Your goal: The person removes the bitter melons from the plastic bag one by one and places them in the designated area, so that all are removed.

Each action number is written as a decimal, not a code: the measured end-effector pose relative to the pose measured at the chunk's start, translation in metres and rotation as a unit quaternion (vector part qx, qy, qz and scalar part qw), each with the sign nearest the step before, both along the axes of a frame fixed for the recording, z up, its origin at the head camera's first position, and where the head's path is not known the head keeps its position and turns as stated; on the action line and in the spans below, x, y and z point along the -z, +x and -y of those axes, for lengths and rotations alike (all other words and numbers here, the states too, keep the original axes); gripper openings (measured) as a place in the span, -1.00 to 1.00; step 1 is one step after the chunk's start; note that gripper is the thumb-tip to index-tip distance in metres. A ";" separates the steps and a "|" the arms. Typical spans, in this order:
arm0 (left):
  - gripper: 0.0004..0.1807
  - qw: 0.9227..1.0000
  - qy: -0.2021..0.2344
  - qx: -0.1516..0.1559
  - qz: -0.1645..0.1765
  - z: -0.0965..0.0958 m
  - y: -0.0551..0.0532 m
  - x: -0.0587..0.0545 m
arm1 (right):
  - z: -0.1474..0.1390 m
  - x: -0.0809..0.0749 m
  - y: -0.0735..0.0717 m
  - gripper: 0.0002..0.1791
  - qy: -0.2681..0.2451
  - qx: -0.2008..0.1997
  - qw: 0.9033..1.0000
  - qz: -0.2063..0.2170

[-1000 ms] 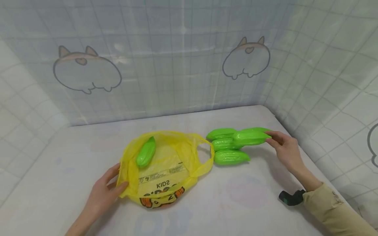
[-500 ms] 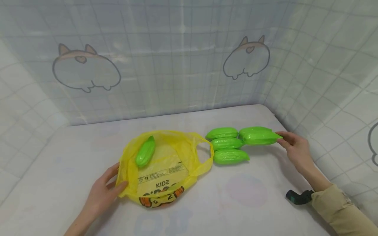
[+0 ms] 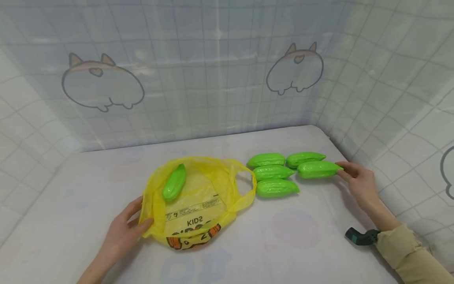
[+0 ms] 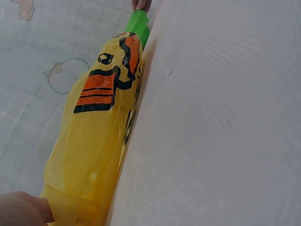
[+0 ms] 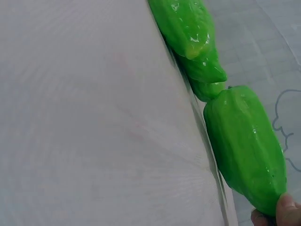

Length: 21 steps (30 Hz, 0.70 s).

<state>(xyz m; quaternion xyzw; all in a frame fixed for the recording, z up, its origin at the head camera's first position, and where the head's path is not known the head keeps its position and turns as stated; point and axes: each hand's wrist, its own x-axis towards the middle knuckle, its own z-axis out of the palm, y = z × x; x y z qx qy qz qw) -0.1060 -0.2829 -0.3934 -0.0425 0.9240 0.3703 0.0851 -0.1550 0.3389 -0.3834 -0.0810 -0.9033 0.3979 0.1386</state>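
Observation:
My right hand [image 3: 359, 182] pinches the pointed tip of a glossy, bright green toy vegetable [image 3: 318, 169], long and ridged; its exact kind is unclear. It lies at the right end of a group of similar green vegetables [image 3: 276, 188], arranged in two columns on the table. With thumb and fingers, my left hand [image 3: 122, 232] holds the left rim of a yellow plastic bag [image 3: 232, 211] that lies with its mouth spread. Inside that bag sits one green vegetable [image 3: 174, 183]. In the left wrist view, the bag [image 4: 80, 165] stretches away from my thumb, its printed side showing.
A white cloth covers the table [image 3: 248, 256]. A tiled-pattern curtain [image 3: 198, 79] rises along the back and sides. The dark wrist camera [image 3: 361, 236] juts out beside my right sleeve [image 3: 408, 248]. One bag handle [image 3: 248, 197] reaches to the left ends of the green vegetables.
My right hand has moved right and slightly toward me with the green vegetable, bringing it from over the others down beside them. The left hand and bag have stayed nearly still.

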 end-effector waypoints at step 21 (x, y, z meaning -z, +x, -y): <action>-0.06 1.000 -0.003 0.002 0.007 0.001 -0.001 0.000 | 0.006 0.015 -0.003 -0.53 0.007 -0.034 0.999 -0.004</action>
